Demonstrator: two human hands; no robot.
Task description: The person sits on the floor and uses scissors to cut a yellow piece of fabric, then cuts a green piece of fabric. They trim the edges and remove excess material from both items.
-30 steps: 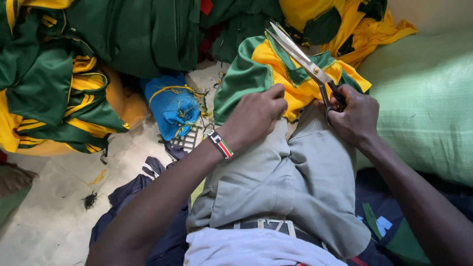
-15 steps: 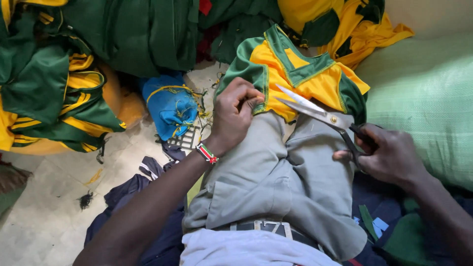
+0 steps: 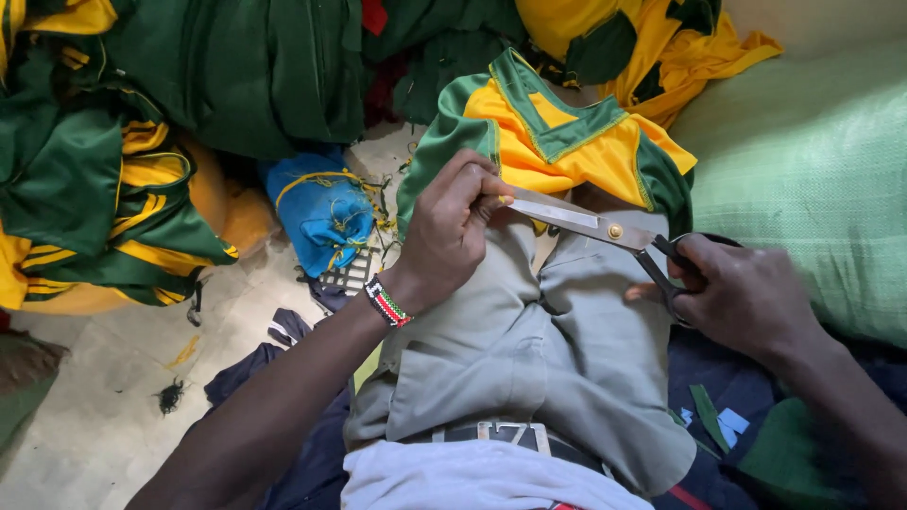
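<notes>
At the centre of the frame the left hand (image 3: 452,227) pinches the lower edge of a yellow-and-green garment (image 3: 557,142) that lies across the person's lap, fingers curled shut on the cloth just by the tip of the blades. The right hand (image 3: 746,297), at centre right, is closed through the black handles of one pair of large scissors (image 3: 605,229); the steel blades point left toward the left hand and look nearly shut, lying against the garment's hem. A beaded wristband (image 3: 387,302) circles the left wrist.

Around them: a heap of green and yellow garments (image 3: 123,142) fills the upper left, too tangled to count, and another yellow-and-green bundle (image 3: 652,47) sits at upper right. One blue cloth wad with loose yellow thread (image 3: 326,203) lies on the floor (image 3: 85,416) left of the lap, with a dark scrap of thread near the lower left. A pale green woven sack (image 3: 812,161) takes up the right side. Grey trousers (image 3: 529,349) and a belt with a metal buckle (image 3: 496,433) fill the lower middle.
</notes>
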